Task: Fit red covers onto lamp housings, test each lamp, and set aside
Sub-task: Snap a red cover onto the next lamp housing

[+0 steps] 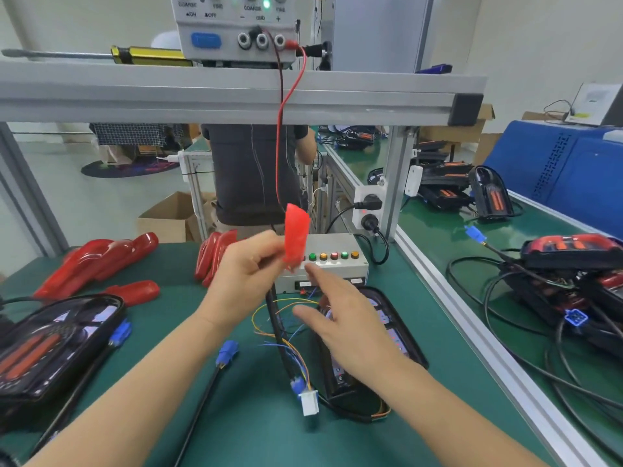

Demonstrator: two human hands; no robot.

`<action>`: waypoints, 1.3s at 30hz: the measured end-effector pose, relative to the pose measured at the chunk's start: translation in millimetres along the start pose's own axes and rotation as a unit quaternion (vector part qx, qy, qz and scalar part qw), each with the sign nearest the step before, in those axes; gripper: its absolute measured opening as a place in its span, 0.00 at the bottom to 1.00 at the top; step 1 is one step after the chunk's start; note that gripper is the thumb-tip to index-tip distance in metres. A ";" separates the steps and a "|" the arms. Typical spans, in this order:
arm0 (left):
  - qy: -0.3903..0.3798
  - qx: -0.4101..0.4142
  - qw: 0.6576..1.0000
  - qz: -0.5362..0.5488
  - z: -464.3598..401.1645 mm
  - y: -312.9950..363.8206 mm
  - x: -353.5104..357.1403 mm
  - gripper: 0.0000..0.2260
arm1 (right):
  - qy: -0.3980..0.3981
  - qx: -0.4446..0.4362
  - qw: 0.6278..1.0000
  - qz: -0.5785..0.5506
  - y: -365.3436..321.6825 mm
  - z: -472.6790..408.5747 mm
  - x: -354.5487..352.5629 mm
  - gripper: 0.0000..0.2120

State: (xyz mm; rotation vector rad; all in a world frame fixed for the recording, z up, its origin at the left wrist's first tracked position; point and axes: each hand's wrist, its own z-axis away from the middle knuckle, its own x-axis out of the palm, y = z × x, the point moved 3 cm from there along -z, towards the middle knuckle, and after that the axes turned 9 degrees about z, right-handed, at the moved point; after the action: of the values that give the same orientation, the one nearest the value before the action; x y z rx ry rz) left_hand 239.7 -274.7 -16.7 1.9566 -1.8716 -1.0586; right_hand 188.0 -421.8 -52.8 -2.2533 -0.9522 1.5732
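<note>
Lamp housing (371, 345), black and open-faced, lay lengthwise on the green mat (256, 439) right of centre in the lower frame, its blue connector (298, 385) plugged into a white one at the near end. It looked like rigid moulded plastic, light enough for one hand, best gripped by its long edges rather than the trailing cable.

Just above it the right hand (350, 328) hovered with fingers spread and straight, holding nothing; whether it touched the housing could not be told.

Further back, at frame centre, the left hand (246, 267) pinched a small red cover (296, 235) by its lower end, raised above the button box (332, 264). The cover seemed thin, glossy, translucent plastic, likely slippery and easily scratched, so edges suited it.

More red covers (97, 264) lay at middle left.
</note>
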 end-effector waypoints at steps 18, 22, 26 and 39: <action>-0.195 -0.197 0.958 0.076 28.2 -15.2 17.5 0.18 | 0.067 0.054 0.994 0.067 29.5 25.2 -49.2 0.08; -0.291 0.026 0.884 -0.365 38.7 -27.1 -3.0 0.18 | 0.040 0.068 0.991 0.110 34.3 53.0 -53.2 0.10; -0.311 -0.139 0.817 -0.464 42.4 -44.3 -22.3 0.17 | 0.017 0.057 0.984 0.167 30.3 67.7 -47.5 0.16; -0.165 -0.231 0.931 -0.231 -7.7 -13.3 43.1 0.10 | 0.000 0.099 0.950 0.295 52.2 67.0 -45.3 0.19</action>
State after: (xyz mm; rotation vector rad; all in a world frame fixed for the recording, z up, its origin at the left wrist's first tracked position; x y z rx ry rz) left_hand 251.4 -315.5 -33.8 2.0487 -1.1299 -1.8659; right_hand 137.5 -501.4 -72.9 -2.5161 -0.0900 1.7819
